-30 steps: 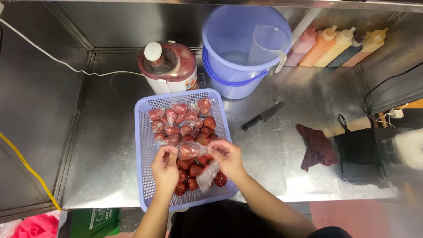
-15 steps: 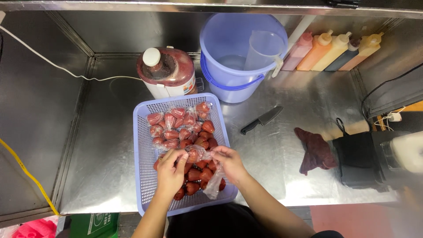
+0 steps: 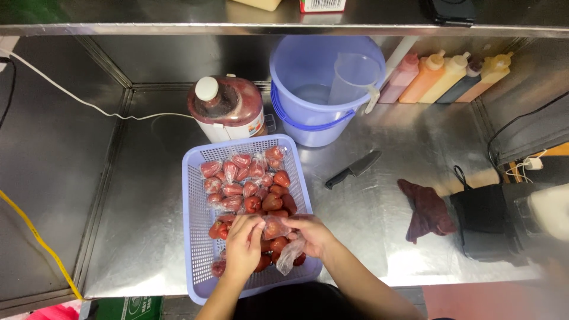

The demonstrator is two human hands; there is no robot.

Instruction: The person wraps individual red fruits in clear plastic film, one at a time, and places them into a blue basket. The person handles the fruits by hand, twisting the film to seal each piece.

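A lilac plastic basket (image 3: 195, 195) on the steel counter holds several red fruits (image 3: 246, 184), many in clear plastic wraps. Over its near half, my left hand (image 3: 243, 249) and my right hand (image 3: 314, 234) both grip one wrapped red fruit (image 3: 274, 227) between their fingertips. A loose tail of clear wrap (image 3: 290, 256) hangs below my right hand. Fruits under the hands are partly hidden.
Behind the basket stand a juicer with a dark red lid (image 3: 228, 106) and a blue bucket (image 3: 317, 89) with a clear jug inside. A black knife (image 3: 354, 169), a dark red cloth (image 3: 428, 210), a black bag (image 3: 489, 222) and several squeeze bottles (image 3: 450, 77) lie to the right.
Both hands have stayed over the basket's near half, shifting slightly while working the wrapped fruit. The camera view has drifted a little; nothing else moved.
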